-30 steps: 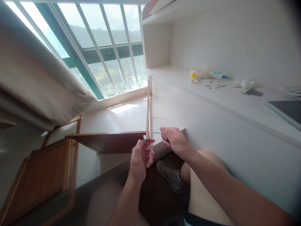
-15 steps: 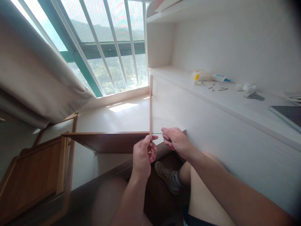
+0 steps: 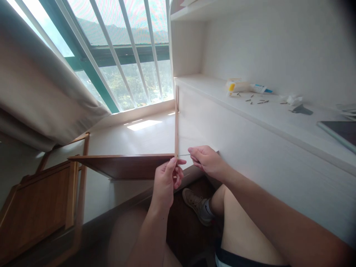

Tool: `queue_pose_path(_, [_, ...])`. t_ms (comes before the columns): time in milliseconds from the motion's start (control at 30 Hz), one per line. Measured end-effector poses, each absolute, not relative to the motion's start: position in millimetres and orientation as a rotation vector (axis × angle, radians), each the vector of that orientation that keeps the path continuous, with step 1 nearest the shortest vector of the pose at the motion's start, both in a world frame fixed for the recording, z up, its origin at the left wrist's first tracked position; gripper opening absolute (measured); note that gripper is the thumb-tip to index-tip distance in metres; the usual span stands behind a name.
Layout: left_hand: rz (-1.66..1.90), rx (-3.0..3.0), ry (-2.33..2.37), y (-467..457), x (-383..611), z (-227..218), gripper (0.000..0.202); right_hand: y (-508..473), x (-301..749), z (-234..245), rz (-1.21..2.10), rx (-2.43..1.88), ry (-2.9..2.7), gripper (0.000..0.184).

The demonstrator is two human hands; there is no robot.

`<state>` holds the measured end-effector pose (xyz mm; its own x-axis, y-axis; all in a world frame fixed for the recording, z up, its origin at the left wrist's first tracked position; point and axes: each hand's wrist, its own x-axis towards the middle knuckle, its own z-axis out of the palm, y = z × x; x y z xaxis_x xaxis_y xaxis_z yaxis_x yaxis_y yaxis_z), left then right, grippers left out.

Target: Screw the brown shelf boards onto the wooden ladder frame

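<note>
A thin light wooden strip (image 3: 176,122) stands upright at the end of a brown wooden panel (image 3: 125,165) that lies level in front of me. My left hand (image 3: 167,181) is closed round the joint where strip and panel meet. My right hand (image 3: 204,160) is closed in a pinch on a thin metal tool (image 3: 184,154), whose tip points left into the base of the strip. My knees and one shoe show below the hands.
A white desk top (image 3: 250,111) at the right carries a glue tube (image 3: 260,89), several small screws (image 3: 257,101), scraps and a dark tablet (image 3: 340,131). A wooden framed piece (image 3: 41,207) leans at lower left. A curtain and a barred window fill the upper left.
The view shifted slightly and the strip and panel sit a little higher and further left in view. Both hands keep the same grips at the joint.
</note>
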<state>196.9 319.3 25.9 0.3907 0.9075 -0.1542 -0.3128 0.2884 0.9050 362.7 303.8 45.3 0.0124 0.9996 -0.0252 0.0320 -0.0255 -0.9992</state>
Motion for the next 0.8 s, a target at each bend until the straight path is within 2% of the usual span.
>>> queue_pose_path(467, [0.899,1.052,0.768,328.3,191.2,26.9,0.045,296.2,365.1,37.5,0.491,-1.399,-1.665,0.044])
queue_pose_path(600, [0.899,1.04,0.765,327.8,191.8,27.7,0.045,297.4,362.1,34.7,0.607,-1.374,-1.568,0.047])
queue_pose_path(800, [0.918,1.029,0.769,327.4,191.8,26.8,0.044,301.9,357.4,36.4,0.992,-1.215,-1.289,0.05])
